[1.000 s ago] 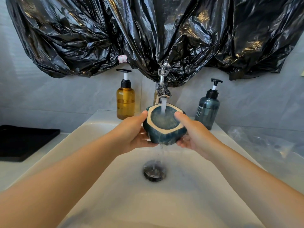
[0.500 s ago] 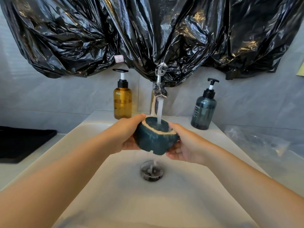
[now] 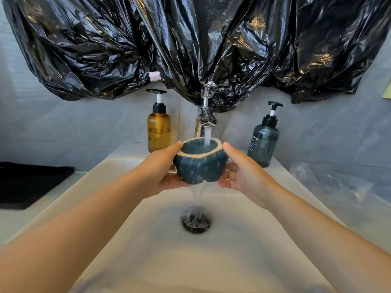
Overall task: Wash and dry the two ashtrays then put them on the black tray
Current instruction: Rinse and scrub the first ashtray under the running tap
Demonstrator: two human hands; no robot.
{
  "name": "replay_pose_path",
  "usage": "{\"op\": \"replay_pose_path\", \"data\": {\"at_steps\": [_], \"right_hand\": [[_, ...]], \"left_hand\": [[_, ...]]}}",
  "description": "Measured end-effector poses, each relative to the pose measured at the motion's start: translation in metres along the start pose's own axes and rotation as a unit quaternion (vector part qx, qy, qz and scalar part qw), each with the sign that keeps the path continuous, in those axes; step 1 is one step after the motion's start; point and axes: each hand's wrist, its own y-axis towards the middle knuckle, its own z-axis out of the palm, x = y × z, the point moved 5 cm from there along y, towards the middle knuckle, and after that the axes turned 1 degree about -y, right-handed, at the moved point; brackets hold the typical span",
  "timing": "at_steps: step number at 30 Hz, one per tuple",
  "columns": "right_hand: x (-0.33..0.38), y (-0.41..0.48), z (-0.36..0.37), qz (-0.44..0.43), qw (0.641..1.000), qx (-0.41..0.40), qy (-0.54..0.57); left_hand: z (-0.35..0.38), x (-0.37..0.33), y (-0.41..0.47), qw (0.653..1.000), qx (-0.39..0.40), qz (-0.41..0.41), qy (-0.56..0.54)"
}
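Cupping a dark teal ashtray [image 3: 201, 163] from both sides, the hands hold it above the white sink [image 3: 101, 178], straight under the chrome faucet [image 3: 206, 121]. The ashtray's mouth faces up and tips slightly away from the camera, toward the wall, so its pale unglazed rim reads as a narrow ellipse. It is squat, and its widest span runs left to right between the two hands. A stream of water [image 3: 207, 136] falls from the spout into the bowl. More water spills off the underside and drops toward the dark drain [image 3: 196, 218] below.

The near wall of the ashtray hides most of its inside, and the falling water blurs its lower edge. The left hand [image 3: 163, 172] grips the left side, thumb up against the rim. Its fingers curl under the base, where they are largely out of sight. The right hand [image 3: 243, 176] mirrors it, thumb by the right rim and fingers tucked beneath.

An amber pump bottle [image 3: 159, 132] stands on the back ledge left of the faucet, and a grey-blue pump bottle [image 3: 263, 142] stands to the right, its label only partly legible. Crumpled black plastic sheeting [image 3: 190, 49] covers the wall above. The black tray [image 3: 27, 182] lies on the table [image 3: 12, 220] well to the left, cut off by the frame edge. Clear plastic wrap [image 3: 328, 182] lies to the right of the sink, its contents hard to make out.
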Motion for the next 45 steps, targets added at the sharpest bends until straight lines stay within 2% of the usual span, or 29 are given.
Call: {"op": "replay_pose_path", "data": {"at_steps": [3, 5, 8, 11, 14, 18, 20, 24, 27, 29, 32, 35, 37, 39, 41, 45], "right_hand": [[-0.002, -0.001, 0.000, 0.034, 0.998, 0.003, 0.043], [-0.005, -0.004, 0.001, 0.062, 0.995, -0.005, 0.081], [-0.007, -0.003, -0.006, 0.064, 0.997, -0.028, 0.023], [-0.005, 0.000, -0.013, 0.045, 0.994, -0.047, -0.086], [-0.005, 0.004, -0.018, 0.017, 0.988, -0.058, -0.144], [-0.008, 0.008, -0.008, 0.005, 0.999, 0.020, -0.038], [-0.004, 0.006, -0.001, -0.005, 0.999, 0.039, -0.028], [-0.004, 0.002, -0.001, 0.013, 0.999, 0.013, -0.040], [-0.005, 0.000, -0.004, 0.043, 0.999, -0.012, -0.009], [-0.005, -0.002, -0.008, 0.063, 0.997, -0.033, -0.029], [-0.008, -0.006, -0.005, 0.110, 0.989, -0.015, -0.102], [-0.008, -0.007, -0.001, 0.119, 0.984, -0.002, -0.134], [-0.008, -0.007, -0.001, 0.129, 0.983, -0.003, -0.130], [-0.010, -0.009, -0.002, 0.158, 0.980, 0.016, -0.121], [-0.011, -0.013, -0.001, 0.174, 0.977, 0.049, -0.114], [-0.004, -0.012, 0.007, 0.116, 0.990, 0.051, -0.055]], "left_hand": [[0.004, -0.001, -0.001, 1.000, 0.027, 0.008, 0.007], [0.007, -0.002, -0.001, 0.997, 0.074, 0.023, 0.029], [0.007, 0.000, -0.001, 0.983, 0.124, 0.037, 0.131], [0.006, 0.005, 0.000, 0.981, 0.113, 0.032, 0.154], [0.006, 0.008, 0.001, 0.988, 0.106, 0.000, 0.115], [0.005, 0.011, 0.002, 0.989, 0.109, -0.054, 0.086], [0.004, 0.011, 0.001, 0.987, 0.106, -0.058, 0.106], [0.001, 0.006, -0.001, 0.976, 0.083, -0.011, 0.203], [-0.001, -0.003, 0.002, 0.956, 0.038, 0.058, 0.285], [-0.003, -0.004, 0.005, 0.945, 0.007, 0.079, 0.318], [-0.007, 0.001, 0.008, 0.963, -0.017, 0.045, 0.267], [-0.004, 0.005, 0.005, 0.988, 0.017, -0.009, 0.152], [-0.001, 0.007, 0.005, 0.992, 0.035, -0.024, 0.122], [-0.001, 0.007, 0.005, 0.993, 0.022, -0.020, 0.118], [-0.006, 0.005, 0.006, 0.992, -0.023, -0.004, 0.124], [-0.012, -0.002, 0.005, 0.989, -0.059, 0.029, 0.130]]}}
